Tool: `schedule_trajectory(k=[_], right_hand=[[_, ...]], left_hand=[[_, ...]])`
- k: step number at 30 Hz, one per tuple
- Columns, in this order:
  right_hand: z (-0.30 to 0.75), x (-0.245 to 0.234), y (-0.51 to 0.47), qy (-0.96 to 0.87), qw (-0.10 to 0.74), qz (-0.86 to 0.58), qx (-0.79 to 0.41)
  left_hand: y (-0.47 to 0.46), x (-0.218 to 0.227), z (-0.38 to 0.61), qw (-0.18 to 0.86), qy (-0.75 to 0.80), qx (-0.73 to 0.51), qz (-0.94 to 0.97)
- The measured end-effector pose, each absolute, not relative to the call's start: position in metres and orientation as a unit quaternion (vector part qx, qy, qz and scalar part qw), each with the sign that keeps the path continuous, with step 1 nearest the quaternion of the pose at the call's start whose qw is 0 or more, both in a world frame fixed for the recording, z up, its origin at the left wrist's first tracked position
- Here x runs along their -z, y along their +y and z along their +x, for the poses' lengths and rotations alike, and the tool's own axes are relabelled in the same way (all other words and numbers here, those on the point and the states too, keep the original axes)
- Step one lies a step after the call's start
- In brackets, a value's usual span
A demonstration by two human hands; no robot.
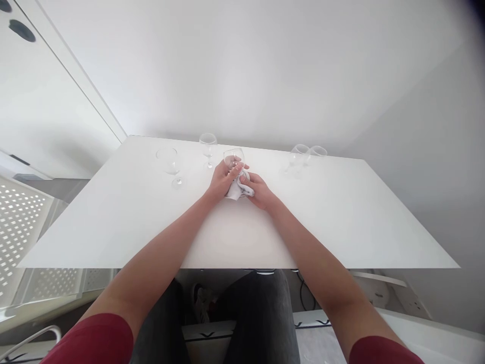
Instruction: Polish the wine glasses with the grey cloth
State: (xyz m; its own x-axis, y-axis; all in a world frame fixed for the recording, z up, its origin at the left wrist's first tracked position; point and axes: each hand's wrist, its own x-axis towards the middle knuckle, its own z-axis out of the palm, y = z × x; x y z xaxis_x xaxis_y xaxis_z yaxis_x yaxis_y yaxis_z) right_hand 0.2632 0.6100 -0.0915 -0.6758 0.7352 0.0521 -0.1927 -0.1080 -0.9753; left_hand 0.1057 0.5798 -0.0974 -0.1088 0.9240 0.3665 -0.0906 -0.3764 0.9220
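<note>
My left hand (222, 181) is wrapped around a clear wine glass (233, 158), gripping it low on the bowl above the white table (341, 217). My right hand (259, 191) is closed on a crumpled white cloth (238, 189) pressed against the lower part of that glass. Both hands meet at the middle of the table, toward its far side.
Other clear wine glasses stand on the table: one at the left (169, 164), one behind my hands (208, 146), and two close together at the right (303, 156). A white wall rises behind the table. A perforated white panel (22, 217) stands at the left.
</note>
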Motion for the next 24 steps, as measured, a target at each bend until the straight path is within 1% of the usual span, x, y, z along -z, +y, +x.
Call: schedule_trajectory(k=[2,3,4,6,8,9,11,13,15,17,21,23,24], right_hand=[[0.262,0.092,0.609,-0.613,0.370,-0.258,-0.649],[0.261,0.092,0.609,-0.614,0.377,-0.262,-0.642],[0.261,0.092,0.608,-0.605,0.367,-0.259,-0.657],[0.261,0.093,0.609,-0.571,0.322,-0.233,-0.718],[0.262,0.095,0.610,-0.570,0.304,-0.220,-0.731],[0.262,0.095,0.611,-0.595,0.316,-0.230,-0.702],[0.262,0.096,0.613,-0.663,0.360,-0.271,-0.598],[0.263,0.097,0.614,-0.712,0.384,-0.309,-0.500],[0.263,0.096,0.613,-0.725,0.384,-0.316,-0.476],[0.264,0.094,0.613,-0.702,0.372,-0.296,-0.530],[0.269,0.090,0.616,-0.558,0.321,-0.242,-0.726],[0.272,0.089,0.618,-0.533,0.303,-0.230,-0.756],[0.273,0.089,0.619,-0.553,0.307,-0.230,-0.740]], left_hand=[[0.580,0.097,0.106,0.371,0.394,-0.649,0.534],[0.581,0.097,0.106,0.365,0.398,-0.654,0.530],[0.581,0.098,0.106,0.366,0.400,-0.655,0.526],[0.581,0.098,0.106,0.389,0.400,-0.645,0.523],[0.581,0.098,0.106,0.404,0.397,-0.635,0.526],[0.581,0.098,0.105,0.398,0.399,-0.635,0.528],[0.581,0.098,0.104,0.368,0.413,-0.641,0.532],[0.582,0.098,0.103,0.332,0.432,-0.643,0.538],[0.582,0.098,0.103,0.314,0.442,-0.642,0.542],[0.582,0.098,0.103,0.330,0.433,-0.647,0.535],[0.580,0.096,0.106,0.425,0.373,-0.641,0.519],[0.580,0.096,0.106,0.438,0.360,-0.634,0.526],[0.580,0.096,0.105,0.432,0.360,-0.636,0.528]])
